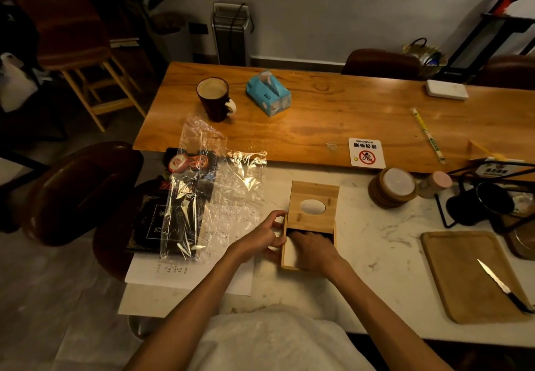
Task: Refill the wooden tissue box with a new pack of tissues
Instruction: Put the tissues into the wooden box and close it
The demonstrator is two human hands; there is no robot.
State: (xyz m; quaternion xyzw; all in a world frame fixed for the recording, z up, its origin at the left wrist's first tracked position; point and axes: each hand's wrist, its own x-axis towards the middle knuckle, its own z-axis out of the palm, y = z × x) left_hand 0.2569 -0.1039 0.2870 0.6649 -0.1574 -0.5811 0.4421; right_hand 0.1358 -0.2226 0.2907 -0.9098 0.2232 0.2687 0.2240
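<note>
The wooden tissue box [285, 257] lies on the white marble counter, its sliding lid [314, 205] with an oval hole pushed away from me, half off. White tissues [290, 253] show inside the open part. My left hand [262, 239] grips the box's left wall. My right hand [314, 250] lies flat in the opening, fingers pressing down on the tissues and reaching under the lid. A blue pack of tissues [269, 92] stands on the wooden table farther back. An empty clear plastic wrapper [214, 188] lies to the left.
A dark mug [215, 98] stands by the blue pack. A no-smoking sign [366, 153], wooden coasters [393, 186] and a black wire rack [480, 197] are to the right. A wooden tray [463, 278] holds a knife [503, 286]. Papers [179, 272] and a dark book [156, 220] lie at left.
</note>
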